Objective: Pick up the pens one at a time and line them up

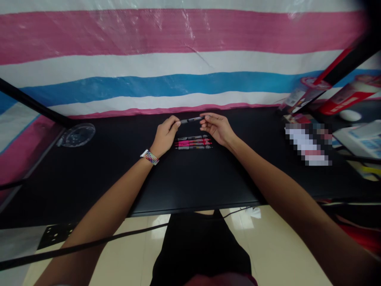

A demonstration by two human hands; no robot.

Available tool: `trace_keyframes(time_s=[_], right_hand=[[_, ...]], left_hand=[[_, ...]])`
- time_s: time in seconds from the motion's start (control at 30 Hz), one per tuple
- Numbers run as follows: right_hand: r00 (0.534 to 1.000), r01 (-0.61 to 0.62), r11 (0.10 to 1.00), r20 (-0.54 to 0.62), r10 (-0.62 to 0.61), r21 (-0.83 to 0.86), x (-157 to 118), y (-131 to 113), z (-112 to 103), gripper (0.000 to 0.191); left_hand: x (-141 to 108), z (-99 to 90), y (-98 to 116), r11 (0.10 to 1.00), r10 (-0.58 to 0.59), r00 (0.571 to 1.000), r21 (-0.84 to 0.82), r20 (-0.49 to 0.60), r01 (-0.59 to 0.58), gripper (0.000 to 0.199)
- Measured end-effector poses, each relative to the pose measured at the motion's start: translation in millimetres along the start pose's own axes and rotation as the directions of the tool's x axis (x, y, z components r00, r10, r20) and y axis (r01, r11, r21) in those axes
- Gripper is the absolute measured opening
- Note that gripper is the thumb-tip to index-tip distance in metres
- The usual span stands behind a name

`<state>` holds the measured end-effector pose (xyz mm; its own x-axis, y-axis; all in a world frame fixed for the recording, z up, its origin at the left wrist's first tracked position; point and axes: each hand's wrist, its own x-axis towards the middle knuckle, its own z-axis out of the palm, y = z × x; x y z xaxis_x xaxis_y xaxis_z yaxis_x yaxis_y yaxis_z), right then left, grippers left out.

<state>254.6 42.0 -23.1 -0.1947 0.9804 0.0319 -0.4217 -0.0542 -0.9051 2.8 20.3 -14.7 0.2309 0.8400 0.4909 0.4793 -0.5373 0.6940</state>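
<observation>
A dark pen (pixel 192 119) with a grey grip is stretched level between my two hands, above the black table. The thumb and fingers of my left hand (pixel 166 133) pinch its left end. At the other end, my right hand (pixel 218 128) holds it between thumb and index finger, the other fingers curled below. Just nearer to me, several pens lie side by side on the table: a black one (pixel 193 138), pink and red ones (pixel 193 143), and a grey one (pixel 193 147) closest to me. A patterned band (pixel 150 157) circles my left wrist.
On the black table (pixel 190 182), a clear plastic lid (pixel 77 135) lies at the left. To the right stand a clear cup (pixel 308 93), a red and white container (pixel 348 95) and a white mouse (pixel 350 115). A striped sheet (pixel 178 35) hangs behind; a black strap (pixel 89 243) crosses low.
</observation>
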Motion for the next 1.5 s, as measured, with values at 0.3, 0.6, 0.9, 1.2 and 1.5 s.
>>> trace_keyframes(time_s=[0.3,0.6,0.9,1.2,1.5], right_hand=[[0.999,-0.042,0.998,-0.01,0.043,0.046,-2,-6,1,0.007],[0.999,-0.031,0.999,0.013,0.031,0.011,-13,-2,19,0.02],[1.0,-0.012,0.999,0.011,0.013,-0.042,-14,-3,17,0.01],[0.995,-0.096,0.991,0.009,0.096,0.088,-10,-11,8,0.02],[0.989,-0.149,0.964,0.006,0.151,0.219,-6,-9,4,0.014]], left_hand=[[-1,0.7,-2,0.986,0.123,0.992,0.113,0.002,-0.122,0.027],[-4,3.0,2,0.936,0.269,0.961,0.218,0.064,-0.277,0.023],[-2,2.8,-2,0.955,0.238,0.964,0.156,0.116,-0.254,0.031],[0,3.7,0,0.993,0.113,0.989,0.042,-0.094,-0.11,0.014],[-2,5.0,3,0.993,0.117,0.983,0.013,-0.139,-0.117,0.01]])
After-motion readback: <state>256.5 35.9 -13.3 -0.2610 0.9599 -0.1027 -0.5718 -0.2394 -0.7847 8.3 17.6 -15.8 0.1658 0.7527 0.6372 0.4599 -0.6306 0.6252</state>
